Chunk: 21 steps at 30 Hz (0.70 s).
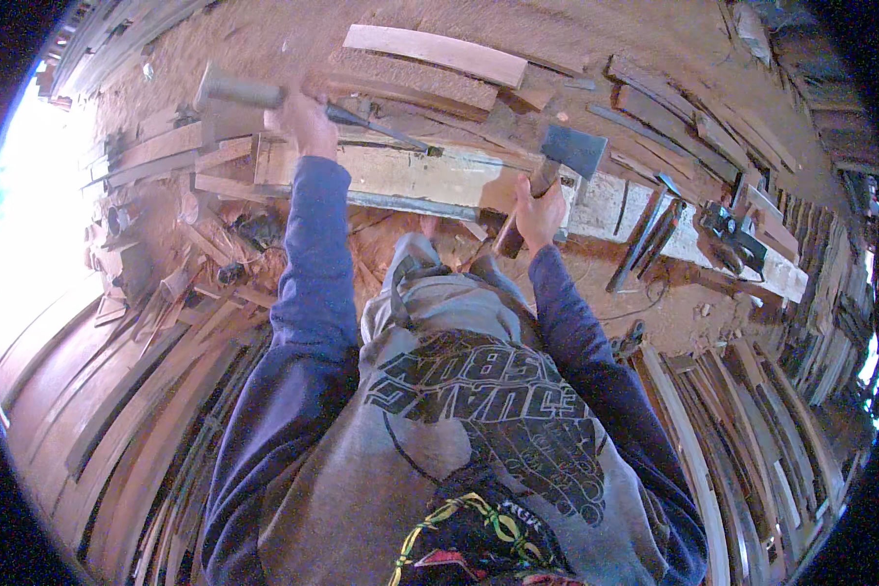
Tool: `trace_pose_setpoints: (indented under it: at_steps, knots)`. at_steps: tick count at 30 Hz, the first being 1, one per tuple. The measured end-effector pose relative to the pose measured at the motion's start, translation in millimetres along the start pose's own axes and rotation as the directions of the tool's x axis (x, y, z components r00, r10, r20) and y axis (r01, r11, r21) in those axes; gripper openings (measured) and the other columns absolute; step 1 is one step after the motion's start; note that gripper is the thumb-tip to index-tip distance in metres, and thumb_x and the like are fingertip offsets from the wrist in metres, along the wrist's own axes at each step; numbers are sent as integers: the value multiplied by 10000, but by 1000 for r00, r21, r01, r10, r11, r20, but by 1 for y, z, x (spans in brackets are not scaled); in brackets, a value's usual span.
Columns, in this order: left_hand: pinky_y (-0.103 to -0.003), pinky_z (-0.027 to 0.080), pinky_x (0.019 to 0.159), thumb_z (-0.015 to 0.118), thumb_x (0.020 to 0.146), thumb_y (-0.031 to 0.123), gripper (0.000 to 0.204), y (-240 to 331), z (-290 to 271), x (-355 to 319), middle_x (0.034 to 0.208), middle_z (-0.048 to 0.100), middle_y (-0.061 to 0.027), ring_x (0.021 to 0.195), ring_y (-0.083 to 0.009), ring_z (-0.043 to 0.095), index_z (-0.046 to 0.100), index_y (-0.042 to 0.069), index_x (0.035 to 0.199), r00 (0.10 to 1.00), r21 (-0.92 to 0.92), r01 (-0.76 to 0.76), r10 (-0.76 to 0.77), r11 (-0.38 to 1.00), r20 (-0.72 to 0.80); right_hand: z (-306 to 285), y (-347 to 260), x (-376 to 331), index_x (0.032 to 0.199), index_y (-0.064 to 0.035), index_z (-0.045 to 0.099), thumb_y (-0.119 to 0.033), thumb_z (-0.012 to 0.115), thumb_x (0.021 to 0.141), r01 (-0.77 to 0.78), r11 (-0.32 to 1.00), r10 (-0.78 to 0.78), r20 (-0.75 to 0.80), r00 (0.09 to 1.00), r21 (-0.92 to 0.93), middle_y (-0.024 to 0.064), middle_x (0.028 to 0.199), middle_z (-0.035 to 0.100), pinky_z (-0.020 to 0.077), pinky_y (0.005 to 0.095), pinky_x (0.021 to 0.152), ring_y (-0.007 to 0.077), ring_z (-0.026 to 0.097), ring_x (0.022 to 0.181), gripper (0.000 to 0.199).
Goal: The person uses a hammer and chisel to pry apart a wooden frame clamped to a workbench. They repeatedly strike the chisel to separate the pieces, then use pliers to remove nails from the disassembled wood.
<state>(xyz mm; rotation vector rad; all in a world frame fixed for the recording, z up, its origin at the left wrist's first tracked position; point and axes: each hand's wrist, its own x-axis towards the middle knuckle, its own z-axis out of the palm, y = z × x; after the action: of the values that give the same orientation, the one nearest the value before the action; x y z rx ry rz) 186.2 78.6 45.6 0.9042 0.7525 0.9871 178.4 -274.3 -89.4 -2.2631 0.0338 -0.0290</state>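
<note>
My left hand [305, 122] is closed around a chisel, slightly smeared by motion. Its thick pale handle [242, 91] sticks out to the left, and the thin dark blade [381, 129] slants down to the right. The blade's tip is at a small dark notch in a pale wooden beam [386, 176]; whether it touches the wood I cannot tell. In my right hand [540, 212] is a hatchet, gripped by its wooden handle [508, 237]. The hatchet's broad grey head [573, 149] is up over the beam's far edge, to the right of the chisel.
A black power tool [732, 239] rests on the beam's right part, with long dark tools [645, 239] leaning beside it. Loose boards [435, 54] lie beyond the beam. Stacked planks [156, 420] fill the lower left, and more strips [742, 439] the lower right.
</note>
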Motion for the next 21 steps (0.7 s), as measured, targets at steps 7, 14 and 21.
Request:
trace_pose_setpoints:
  at_steps: [7, 14, 21]
  knots:
    - [-253, 397, 424, 686, 859, 95, 203, 37, 54, -73, 585, 581, 6, 459, -93, 536, 579, 42, 694, 917, 277, -209, 89, 938, 390, -27, -9, -1, 917, -32, 603, -274, 693, 877, -198, 848, 101, 217, 971, 491, 28, 722, 643, 500, 310, 584, 132, 626, 637, 261]
    - [-282, 459, 522, 764, 796, 156, 190, 33, 46, -112, 670, 619, 33, 621, -65, 579, 638, 17, 829, 767, 357, -307, 7, 882, 642, -103, -7, -59, 974, -27, 590, -146, 679, 900, -273, 806, 104, 330, 938, 525, 30, 760, 613, 504, 277, 584, 122, 590, 639, 167]
    - [-399, 502, 756, 817, 771, 211, 563, 10, 47, -164, 931, 595, -130, 856, -274, 614, 486, -17, 1166, 401, 186, -541, 57, 820, 914, -160, 12, -102, 1060, -41, 582, -133, 700, 862, -303, 888, 160, 386, 908, 346, 7, 815, 624, 476, 273, 623, 116, 575, 688, 248]
